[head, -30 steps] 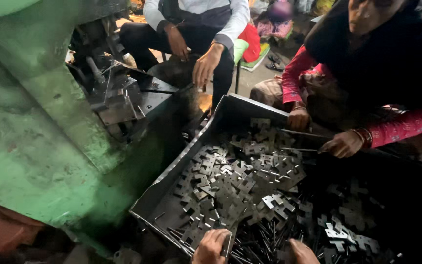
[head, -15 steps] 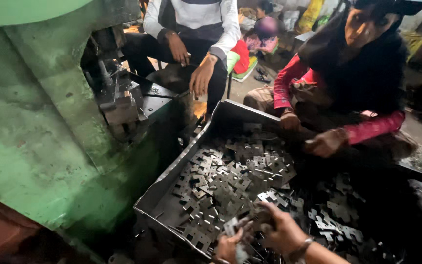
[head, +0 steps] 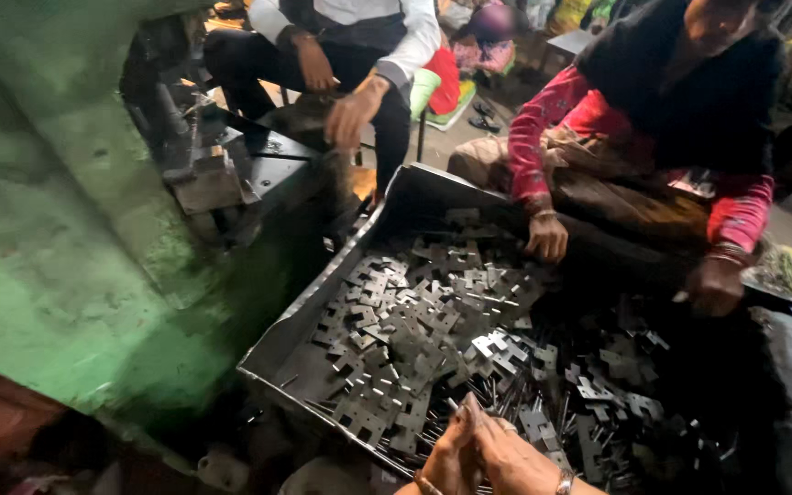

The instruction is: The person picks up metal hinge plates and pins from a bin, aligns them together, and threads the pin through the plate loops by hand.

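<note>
1. Plainly, the left hand and right hand sit pressed together at 6 o'clock of the head view, fingertips dipping into the near edge of the stamped metal pieces. Whether anything is pinched between them I cannot tell; the fingers overlap and the frame cuts both palms off.

2. These flat, notched pieces lie heaped in the dark metal tray, spreading from the centre towards 4 o'clock, where thin rods or strips are mixed in.

3. Risk, as I judge it: the stampings look sharp-edged, and bare fingers raking through a loose heap could be nicked or caught on a corner.

4. A co-worker's hand rests on the pile at 2 o'clock, with a second hand at 3 o'clock; several hands in one tray could collide or shift the pile onto someone's fingers.

5. The green machine body fills 9 o'clock, with its dark tooling at 11 o'clock close to the tray; a seated person's hand hangs near it.

6. Hard to read: the tray's far-right side dissolves into shadow, its right rim is not traceable, and the bottom corners are murky.
</note>
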